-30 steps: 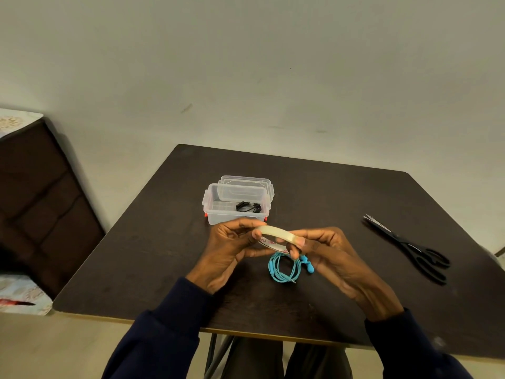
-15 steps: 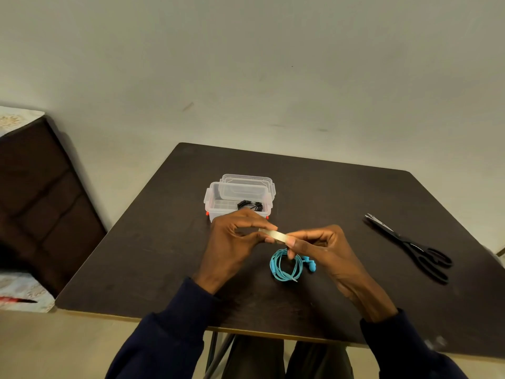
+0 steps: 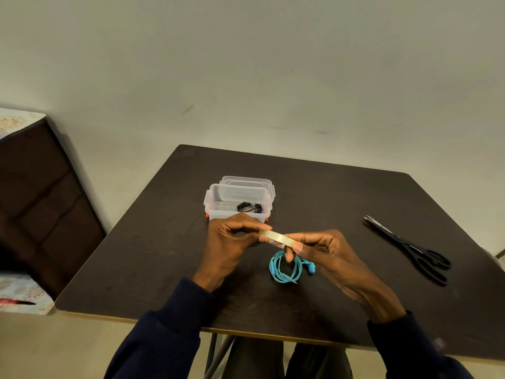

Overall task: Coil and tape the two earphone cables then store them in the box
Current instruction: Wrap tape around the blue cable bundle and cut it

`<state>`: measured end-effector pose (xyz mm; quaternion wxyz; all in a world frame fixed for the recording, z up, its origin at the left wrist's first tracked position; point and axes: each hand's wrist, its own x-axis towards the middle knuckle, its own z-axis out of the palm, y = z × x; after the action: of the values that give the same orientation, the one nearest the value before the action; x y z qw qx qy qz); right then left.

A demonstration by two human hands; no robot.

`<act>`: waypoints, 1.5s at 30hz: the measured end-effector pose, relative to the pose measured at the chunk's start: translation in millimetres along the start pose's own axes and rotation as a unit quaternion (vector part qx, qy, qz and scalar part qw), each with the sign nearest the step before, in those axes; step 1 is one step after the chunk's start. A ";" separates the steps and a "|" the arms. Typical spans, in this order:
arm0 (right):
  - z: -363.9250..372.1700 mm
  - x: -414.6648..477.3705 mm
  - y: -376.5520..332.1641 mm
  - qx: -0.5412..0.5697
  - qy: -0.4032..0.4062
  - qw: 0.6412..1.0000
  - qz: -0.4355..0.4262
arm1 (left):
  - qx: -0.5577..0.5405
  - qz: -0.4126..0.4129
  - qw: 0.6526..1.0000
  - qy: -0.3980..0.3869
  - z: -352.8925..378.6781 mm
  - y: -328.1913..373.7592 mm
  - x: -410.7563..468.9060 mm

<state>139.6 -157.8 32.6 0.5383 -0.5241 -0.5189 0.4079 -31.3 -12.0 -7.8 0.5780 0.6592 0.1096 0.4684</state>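
Step in hand: taping the second cable. The black earphone cable [image 3: 250, 207] sits inside the clear box [image 3: 218, 207] toward the far side of the counter [image 3: 341, 192], so that one looks done. The blue earphone cable [image 3: 276, 270] lies coiled on the counter just below the hands, earbuds poking out on its right. No tape visible on the coil, but it's too small to be sure.

Hands: both are raised off the counter and on the tape roll [image 3: 278, 237], which is seen edge-on and tilted between them.
- left hand [image 3: 229, 242]: fingers curled, thumb and fingertips pinching the roll's left end.
- right hand [image 3: 328, 253]: thumb and forefinger pinching the right end, other fingers loosely curled behind.
- Neither touches the blue coil. One right fingertip hangs just over it.

Reads like hunting for the tape's free end or starting a peel. Can't tell if a strip is lifted.

Next, my read: one hand anchors the roll while the other pulls a short strip. Then the cut. The scissors [image 3: 410, 247] lie well off to the right, blades together, so the right hand must let go and reach. The strip goes round the coil, then the coil goes into the box beside the black one. The lid [image 3: 246, 179] sits just behind the box, off.

Risk: the loose loops may spring apart on pickup.
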 end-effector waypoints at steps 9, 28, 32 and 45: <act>-0.3 -1.3 -3.0 0.045 0.001 0.999 0.004 | -0.089 -0.067 0.994 0.017 0.7 -2.2 -4.4; 9.7 0.2 -5.0 -0.015 0.080 0.996 -0.034 | 0.020 -0.011 0.998 -0.063 0.8 9.7 0.6; 17.6 1.0 1.6 -0.043 0.088 0.994 -0.040 | 0.096 0.008 0.992 -0.086 8.4 18.4 0.2; 12.4 -1.8 7.2 -0.021 0.064 0.997 -0.026 | 0.056 0.015 0.996 -0.068 -3.2 8.4 2.5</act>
<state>127.9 -156.9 24.1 0.5695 -0.5464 -0.5057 0.3484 -35.7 -10.7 0.3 0.5388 0.7228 0.0862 0.4240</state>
